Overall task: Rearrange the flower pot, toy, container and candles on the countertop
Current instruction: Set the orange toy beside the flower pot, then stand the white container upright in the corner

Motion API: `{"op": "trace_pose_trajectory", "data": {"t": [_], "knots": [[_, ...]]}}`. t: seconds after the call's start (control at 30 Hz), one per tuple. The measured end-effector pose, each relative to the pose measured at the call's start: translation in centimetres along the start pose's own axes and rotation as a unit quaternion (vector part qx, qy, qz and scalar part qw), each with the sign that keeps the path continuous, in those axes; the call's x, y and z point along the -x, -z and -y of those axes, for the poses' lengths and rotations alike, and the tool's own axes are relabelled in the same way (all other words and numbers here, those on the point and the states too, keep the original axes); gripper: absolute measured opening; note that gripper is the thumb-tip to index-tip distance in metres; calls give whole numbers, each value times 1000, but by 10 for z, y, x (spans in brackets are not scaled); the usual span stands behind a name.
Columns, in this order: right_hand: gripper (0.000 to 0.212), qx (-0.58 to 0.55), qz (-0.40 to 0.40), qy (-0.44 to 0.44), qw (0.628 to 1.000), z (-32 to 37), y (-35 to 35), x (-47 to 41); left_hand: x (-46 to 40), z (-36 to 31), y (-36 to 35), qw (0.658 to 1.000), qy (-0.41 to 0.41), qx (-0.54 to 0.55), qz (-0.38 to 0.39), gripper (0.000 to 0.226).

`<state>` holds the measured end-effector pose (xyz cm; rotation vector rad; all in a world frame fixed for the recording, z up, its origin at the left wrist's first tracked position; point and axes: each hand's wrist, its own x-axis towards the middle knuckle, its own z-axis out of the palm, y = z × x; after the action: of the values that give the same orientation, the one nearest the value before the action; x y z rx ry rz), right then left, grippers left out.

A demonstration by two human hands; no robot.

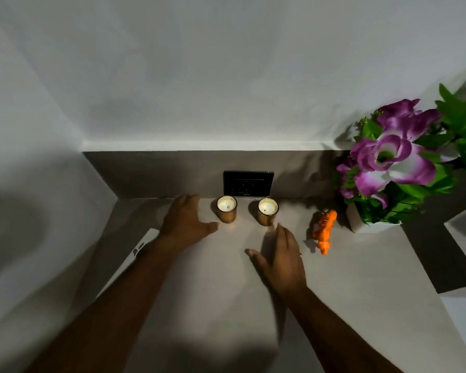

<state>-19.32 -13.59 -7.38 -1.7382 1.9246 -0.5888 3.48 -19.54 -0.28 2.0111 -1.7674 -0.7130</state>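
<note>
Pale countertop [226, 305] in a corner, dark backsplash with a black socket [248, 183].
Flower pot [361, 223]: far right, white, purple blooms.
Left hand [184, 220]: fingers spread, empty, thumb just beside left candle [227, 209].
Right hand [280, 258]: fingers loosely together, empty, near right candle [267, 211].
Toy [324, 230]: orange tiger, between candle and pot.
Container: not visible.
Handling note: grip each candle glass low around its sides, lift level.

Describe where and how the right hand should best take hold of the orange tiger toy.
Probably pinch the orange tiger toy across its narrow striped midbody, coming from above. It lies lengthwise, head toward the camera, with bare countertop on both flanks; the open right hand is just beside it.
</note>
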Motion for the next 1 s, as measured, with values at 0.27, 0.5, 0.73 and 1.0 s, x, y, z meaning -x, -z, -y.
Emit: {"op": "trace_pose_trajectory", "data": {"t": [0.27, 0.5, 0.73, 1.0], "knots": [[106, 206, 43, 76, 975, -15, -15, 53, 75, 91, 70, 969, 181, 2, 168, 76], [116, 220, 73, 63, 971, -9, -16, 56, 102, 106, 50, 979, 185, 89, 16, 38], [119, 238, 68, 66, 967, -6, -25, 49, 63, 101, 65, 956, 184, 118, -197, 83], [116, 248, 49, 81, 964, -4, -29, 38, 16, 111, 81, 905, 161, 193, -343, 91]]}}
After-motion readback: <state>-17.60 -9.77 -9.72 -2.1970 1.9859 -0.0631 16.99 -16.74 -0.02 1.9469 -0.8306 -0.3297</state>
